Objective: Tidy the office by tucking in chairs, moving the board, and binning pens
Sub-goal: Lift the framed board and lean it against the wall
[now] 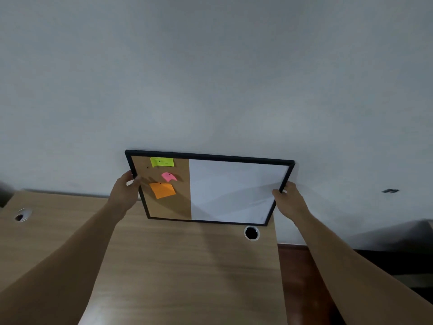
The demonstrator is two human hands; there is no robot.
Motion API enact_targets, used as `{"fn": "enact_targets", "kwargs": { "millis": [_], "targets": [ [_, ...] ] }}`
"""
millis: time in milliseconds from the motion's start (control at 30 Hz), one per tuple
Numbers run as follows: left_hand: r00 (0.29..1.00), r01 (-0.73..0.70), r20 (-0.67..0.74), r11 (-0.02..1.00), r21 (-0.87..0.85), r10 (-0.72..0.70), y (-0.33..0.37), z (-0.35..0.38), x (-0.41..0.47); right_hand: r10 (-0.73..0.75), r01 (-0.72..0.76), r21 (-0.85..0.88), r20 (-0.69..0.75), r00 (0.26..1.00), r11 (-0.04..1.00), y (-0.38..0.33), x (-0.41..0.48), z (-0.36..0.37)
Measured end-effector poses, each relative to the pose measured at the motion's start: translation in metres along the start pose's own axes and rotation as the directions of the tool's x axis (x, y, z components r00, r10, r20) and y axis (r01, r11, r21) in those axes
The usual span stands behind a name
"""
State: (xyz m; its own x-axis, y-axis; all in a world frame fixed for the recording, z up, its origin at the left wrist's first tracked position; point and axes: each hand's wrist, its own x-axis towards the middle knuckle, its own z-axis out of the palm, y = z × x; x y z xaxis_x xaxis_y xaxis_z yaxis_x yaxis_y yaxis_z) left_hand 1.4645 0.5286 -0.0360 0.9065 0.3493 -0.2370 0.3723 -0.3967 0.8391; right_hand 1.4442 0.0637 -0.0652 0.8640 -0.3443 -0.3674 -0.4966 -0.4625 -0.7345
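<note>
The person is holding the board (234, 193) with both hands, one at each short side. The left hand (126, 188) is gripping the left edge of the black frame, with the thumb lying on the front over the cork part. The right hand (289, 199) is clamping the right edge, fingers wrapped around the frame. The board is leaning back toward the white wall (210, 78), its upper edge near the wall or touching it; I cannot tell which. Its lower edge is just above the far end of the wooden tabletop (175, 266), or resting on it.

The left part of the board is cork and is carrying three pinned notes: a yellow-green note (162, 162) on top, a pink note (169, 176) under it, and an orange note (162, 190) lowest. The right part is a plain white surface. A round cable hole (251, 233) is sitting in the tabletop just below the board's right corner.
</note>
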Motion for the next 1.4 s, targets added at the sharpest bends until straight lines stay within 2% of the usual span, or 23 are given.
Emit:
{"fn": "enact_targets", "kwargs": {
  "millis": [167,300,567,800,1000,1200,1400],
  "targets": [
    [0.998,-0.039,-0.042,0.999,0.003,0.039,-0.039,-0.017,0.001,-0.078,0.079,0.010,-0.082,0.994,0.997,0.007,-0.008,0.000],
    [0.989,-0.118,-0.088,0.992,0.040,0.122,-0.040,-0.016,-0.022,-0.084,0.089,0.042,-0.113,0.990,0.995,0.022,-0.017,-0.007],
    [0.979,-0.198,-0.039,0.980,0.010,0.198,-0.020,-0.010,-0.055,-0.149,0.174,0.135,-0.174,0.973,0.975,0.048,-0.069,-0.058],
    [0.947,-0.311,0.064,0.949,-0.052,0.314,0.048,0.030,-0.095,-0.146,0.196,0.123,-0.331,0.932,0.973,0.079,-0.147,-0.151],
    [0.915,-0.369,0.131,0.922,-0.116,0.382,0.113,0.088,-0.169,-0.121,0.199,0.151,-0.414,0.902,0.968,0.129,-0.192,-0.248],
    [0.905,-0.374,0.157,0.916,-0.146,0.395,0.155,0.160,-0.262,-0.099,0.247,0.276,-0.458,0.884,0.929,0.192,-0.219,-0.348],
    [0.894,-0.362,0.213,0.915,-0.177,0.394,0.190,0.238,-0.342,-0.012,0.229,0.393,-0.482,0.876,0.891,0.263,-0.239,-0.446]
  ]
}}
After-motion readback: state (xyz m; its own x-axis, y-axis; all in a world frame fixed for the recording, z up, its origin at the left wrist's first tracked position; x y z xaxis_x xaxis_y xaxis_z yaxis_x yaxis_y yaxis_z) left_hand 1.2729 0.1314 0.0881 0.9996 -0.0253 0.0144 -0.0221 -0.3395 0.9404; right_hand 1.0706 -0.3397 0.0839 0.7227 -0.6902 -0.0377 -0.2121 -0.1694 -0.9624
